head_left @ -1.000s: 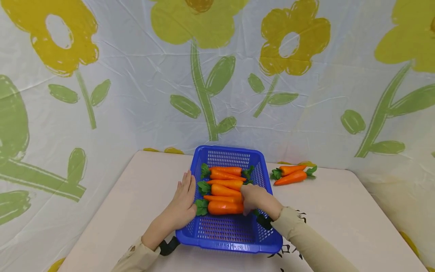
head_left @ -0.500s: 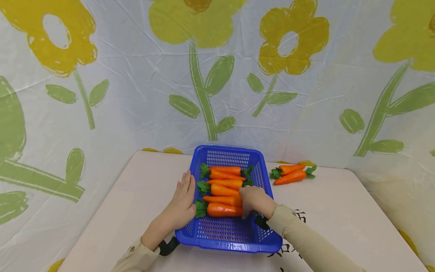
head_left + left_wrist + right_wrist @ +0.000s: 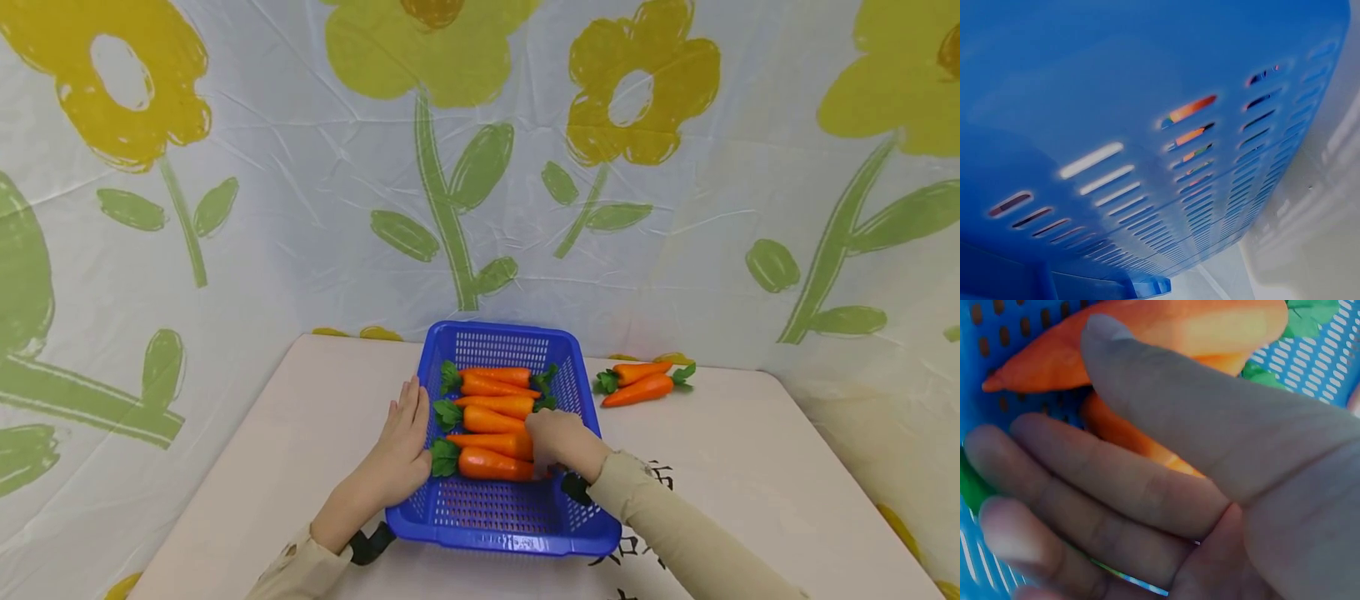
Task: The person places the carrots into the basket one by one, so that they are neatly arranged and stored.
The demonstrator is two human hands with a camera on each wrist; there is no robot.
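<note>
A blue perforated basket holds several orange carrots with green tops, laid crosswise in a row. My left hand rests with straight fingers along the basket's left side; its wrist view shows just the slotted blue wall. Inside the basket, my right hand is at the right ends of the nearest carrots, hiding those ends. The right wrist view has the thumb touching the front carrot, while the other fingers stretch out relaxed beside it. Another carrot lies partly hidden behind the thumb.
Two carrots lie on the pale table right of the basket. Behind the table hangs a white cloth with printed flowers. Dark printed characters mark the table near the right sleeve.
My right hand has shifted slightly left and toward me. The front carrot has moved a little nearer, its right end tipping toward me. My left hand stays at the basket's side.
</note>
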